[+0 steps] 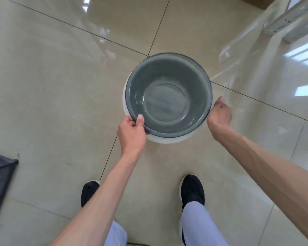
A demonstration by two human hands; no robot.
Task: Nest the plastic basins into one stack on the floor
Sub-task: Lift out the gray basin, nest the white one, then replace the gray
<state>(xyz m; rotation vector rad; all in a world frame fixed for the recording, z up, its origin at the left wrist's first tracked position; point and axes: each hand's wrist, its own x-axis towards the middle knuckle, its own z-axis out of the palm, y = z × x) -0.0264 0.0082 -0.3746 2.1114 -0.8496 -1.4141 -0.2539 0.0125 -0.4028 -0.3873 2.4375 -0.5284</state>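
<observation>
A grey plastic basin [168, 96] sits inside a white basin [167, 139], whose rim shows only along the near and left side. My left hand [132, 130] grips the grey basin's near-left rim, thumb over the edge. At the right rim is my right hand [220, 114], its fingers curled under; whether it grips the rim or only touches it is hidden. Both basins are above or on the glossy tiled floor [52, 86]; I cannot tell whether they touch it.
My two feet in black shoes [192, 190] stand just behind the basins. A dark object [0, 173] lies at the left edge. A white metal frame [290, 20] stands at the upper right.
</observation>
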